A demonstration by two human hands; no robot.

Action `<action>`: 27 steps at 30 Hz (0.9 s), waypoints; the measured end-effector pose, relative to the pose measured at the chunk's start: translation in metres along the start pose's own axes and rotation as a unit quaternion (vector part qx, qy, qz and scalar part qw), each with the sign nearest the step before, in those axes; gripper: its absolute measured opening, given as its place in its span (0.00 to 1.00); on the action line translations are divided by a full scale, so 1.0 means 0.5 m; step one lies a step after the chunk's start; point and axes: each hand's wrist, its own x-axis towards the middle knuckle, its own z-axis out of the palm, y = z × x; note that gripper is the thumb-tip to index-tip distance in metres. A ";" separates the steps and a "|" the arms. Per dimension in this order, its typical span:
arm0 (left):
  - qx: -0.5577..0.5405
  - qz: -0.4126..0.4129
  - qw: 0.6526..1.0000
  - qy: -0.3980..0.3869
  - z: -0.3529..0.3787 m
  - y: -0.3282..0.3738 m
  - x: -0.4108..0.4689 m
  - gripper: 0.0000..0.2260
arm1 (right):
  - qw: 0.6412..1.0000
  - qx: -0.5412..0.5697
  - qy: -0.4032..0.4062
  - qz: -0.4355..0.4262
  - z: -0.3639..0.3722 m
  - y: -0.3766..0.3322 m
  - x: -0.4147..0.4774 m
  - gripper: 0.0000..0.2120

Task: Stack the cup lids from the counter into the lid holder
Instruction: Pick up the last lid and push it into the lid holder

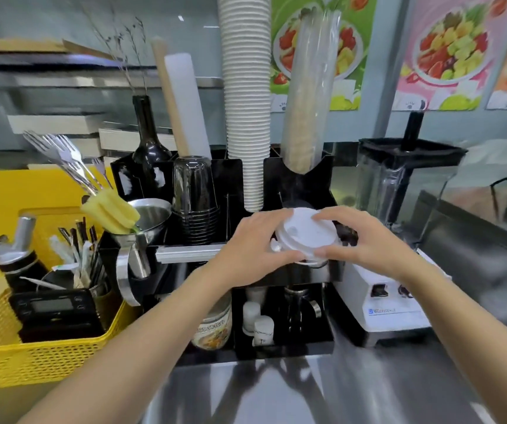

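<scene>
The steel worktop [322,390] at 6 o'clock is the nearest thing, and I see no loose lid on the part that shows. Two bare forearms reach over it toward the centre.

The left hand [255,249] and the right hand [371,240] meet just above the centre, and together they hold a small stack of white lids [305,237]. The left hand closes on the stack from 9 o'clock, with the thumb under the rim and the fingers on top. The right hand closes on it from 3 o'clock, with fingertips on the top and at the lower edge. I think that two hands are used so that the lids stay lined up and level while they go down. How many lids are in the stack I cannot count; I see one top lid and some rims under it.

The stack sits over the right front compartment of the black holder [295,179], so I judge that the lids are being set into their place, not yet released.

Farther, the holder carries one stack of black cups [195,203] at 10 o'clock, one tall column of white paper cups [247,102] at 12 o'clock, and one sleeve of clear cups [310,96] at 1 o'clock. They stand upright so that one cup can be pulled easily.

At 3 o'clock stands one blender [399,215]. At 8 o'clock stands one yellow basket [16,356] with tools, kept aside from the lids.
</scene>
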 end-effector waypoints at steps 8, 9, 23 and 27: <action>0.072 -0.017 0.996 -0.054 0.018 -0.058 0.144 0.24 | 0.996 -0.037 0.016 0.079 -0.040 0.071 0.098 0.24; 0.077 -0.018 0.996 -0.053 0.021 -0.063 0.152 0.23 | 0.995 -0.042 0.018 0.084 -0.036 0.077 0.106 0.23; 0.211 -0.015 0.972 -0.105 0.074 -0.104 0.158 0.15 | 0.953 -0.292 -0.066 0.032 0.010 0.119 0.124 0.16; 0.250 0.004 0.963 -0.102 0.072 -0.103 0.159 0.16 | 0.959 -0.269 -0.084 0.043 0.010 0.116 0.124 0.15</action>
